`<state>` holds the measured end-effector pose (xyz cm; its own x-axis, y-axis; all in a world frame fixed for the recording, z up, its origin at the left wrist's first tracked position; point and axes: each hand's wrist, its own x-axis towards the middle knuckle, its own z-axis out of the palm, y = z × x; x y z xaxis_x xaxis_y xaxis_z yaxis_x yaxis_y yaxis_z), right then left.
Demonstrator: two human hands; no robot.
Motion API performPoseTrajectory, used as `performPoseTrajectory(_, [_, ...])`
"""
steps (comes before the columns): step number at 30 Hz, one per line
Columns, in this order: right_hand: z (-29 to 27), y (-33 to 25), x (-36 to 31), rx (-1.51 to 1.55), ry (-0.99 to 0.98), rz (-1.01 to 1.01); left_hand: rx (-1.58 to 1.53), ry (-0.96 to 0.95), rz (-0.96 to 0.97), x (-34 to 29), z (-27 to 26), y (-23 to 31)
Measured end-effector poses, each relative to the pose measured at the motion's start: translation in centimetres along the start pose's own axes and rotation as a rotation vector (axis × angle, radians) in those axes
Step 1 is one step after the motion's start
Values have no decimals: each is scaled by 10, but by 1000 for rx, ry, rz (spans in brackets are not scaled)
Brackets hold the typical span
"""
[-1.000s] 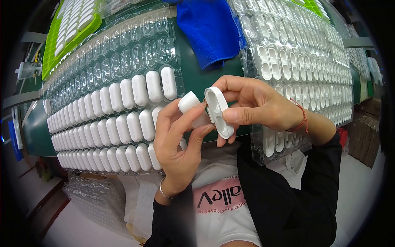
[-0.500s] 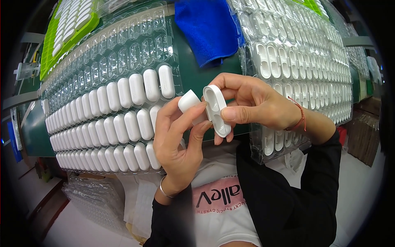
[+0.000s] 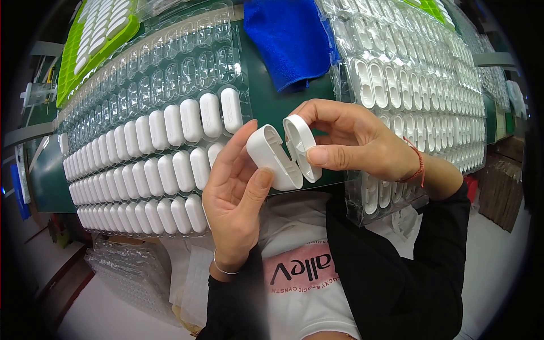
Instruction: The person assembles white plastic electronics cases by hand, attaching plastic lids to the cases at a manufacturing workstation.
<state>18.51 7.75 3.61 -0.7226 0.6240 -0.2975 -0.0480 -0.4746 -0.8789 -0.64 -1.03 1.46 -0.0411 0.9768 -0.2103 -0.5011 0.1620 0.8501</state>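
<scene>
Between finger and thumb, my left hand (image 3: 235, 198) grips a white earbud case body (image 3: 266, 158), its hollow end turned toward the right. Pinched in my right hand (image 3: 362, 144) is a matching white lid (image 3: 306, 141), hollow side facing the body. The two parts slant toward each other, with a narrow gap at the top. Near their lower edges they come very close; whether they touch or are joined there I cannot tell. My fingers hide part of both pieces.
At left lies a clear plastic tray (image 3: 164, 79) with rows of rounded white pieces (image 3: 181, 173). Hollow white pieces (image 3: 364, 84) fill another clear tray at right. A blue cloth (image 3: 289, 42) lies between them on the green tabletop (image 3: 263, 107). A green tray (image 3: 68, 73) stands far left.
My left hand has turned the case body so its hollow end shows and faces the lid. My right hand has tilted the lid's hollow side toward the body.
</scene>
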Motion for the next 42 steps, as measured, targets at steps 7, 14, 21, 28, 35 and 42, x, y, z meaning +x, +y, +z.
performPoseTrajectory(7, [0, 6, 0, 35, -29, 9, 84, -13, 56, 3, -3, -6])
performPoseTrajectory(14, [3, 5, 0, -31, 9, 19, 79, 8, 73, 2, 1, -10])
performPoseTrajectory(21, [19, 16, -2, -175, 223, -220, 112, 72, 232, -1, 9, -24])
performPoseTrajectory(28, [23, 18, -9, -182, 252, -222, -5, 78, 239, -5, 5, -31])
performPoseTrajectory(35, [24, 18, -8, -288, 263, -277, 91, 75, 310, -4, 2, -28])
performPoseTrajectory(42, [17, 3, -9, 9, 186, -67, -161, 35, 156, 0, 4, -24])
